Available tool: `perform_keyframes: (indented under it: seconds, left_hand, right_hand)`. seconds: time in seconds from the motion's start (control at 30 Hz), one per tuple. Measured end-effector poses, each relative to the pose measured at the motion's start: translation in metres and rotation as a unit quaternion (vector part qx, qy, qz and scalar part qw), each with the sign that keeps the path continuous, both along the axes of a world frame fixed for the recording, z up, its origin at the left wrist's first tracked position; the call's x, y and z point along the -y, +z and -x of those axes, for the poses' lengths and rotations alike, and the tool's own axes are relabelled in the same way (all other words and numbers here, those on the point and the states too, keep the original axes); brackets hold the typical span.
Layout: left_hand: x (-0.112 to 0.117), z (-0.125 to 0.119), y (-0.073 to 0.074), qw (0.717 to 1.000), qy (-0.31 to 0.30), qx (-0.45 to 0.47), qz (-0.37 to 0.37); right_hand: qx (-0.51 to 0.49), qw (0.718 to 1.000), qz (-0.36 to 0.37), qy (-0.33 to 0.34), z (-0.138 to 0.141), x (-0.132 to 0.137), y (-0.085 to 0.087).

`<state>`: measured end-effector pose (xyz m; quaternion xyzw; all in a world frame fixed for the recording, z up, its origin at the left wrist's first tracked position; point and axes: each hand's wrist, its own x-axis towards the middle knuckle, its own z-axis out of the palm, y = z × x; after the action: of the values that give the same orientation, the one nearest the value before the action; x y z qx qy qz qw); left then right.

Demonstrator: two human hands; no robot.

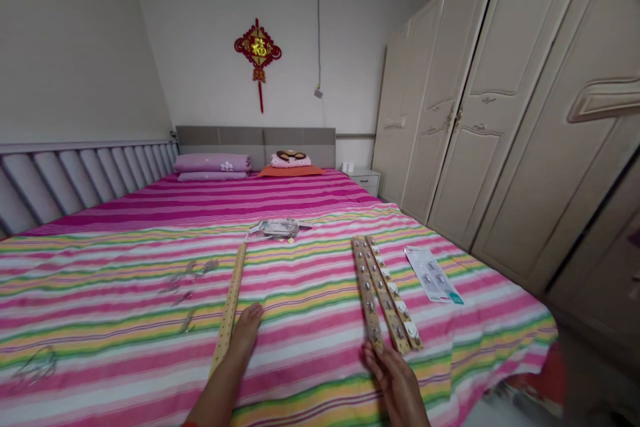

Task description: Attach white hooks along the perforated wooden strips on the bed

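My left hand (243,335) lies flat and open on the striped bedspread (125,293), its fingers touching the side of a long wooden strip with small holes (231,300). My right hand (395,377) rests with fingers stretched at the near ends of wooden strips fitted with metal hooks (383,290), which lie side by side and run away from me.
A printed packet (433,273) lies right of the hooked strips. A clear bag of small parts (277,228) sits further up the bed. Loose metal pieces (193,273) lie to the left. Pillows (213,163) are at the headboard. Wardrobe doors (500,113) line the right side.
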<state>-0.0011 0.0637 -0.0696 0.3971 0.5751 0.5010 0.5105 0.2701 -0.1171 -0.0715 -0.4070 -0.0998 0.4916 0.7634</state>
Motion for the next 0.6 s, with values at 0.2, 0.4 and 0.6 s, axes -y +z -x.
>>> perform_keyframes:
  seconds: [0.2,0.4,0.6]
  left_hand:
    - [0.0032,-0.0001,0.0050,1.000,0.006,0.008,-0.005]
    - [0.0030,-0.0016,0.0068,1.000,0.014,0.007,-0.013]
    - [0.0033,-0.0045,0.0071,0.999,0.010,-0.038,-0.021]
  right_hand:
    - [-0.008,1.000,-0.009,-0.017,-0.0081,-0.0043,-0.0018]
    - [-0.010,0.999,-0.011,-0.031,-0.0049,-0.0063,-0.0050]
    - [-0.044,0.995,0.025,-0.087,0.0015,-0.0037,-0.0082]
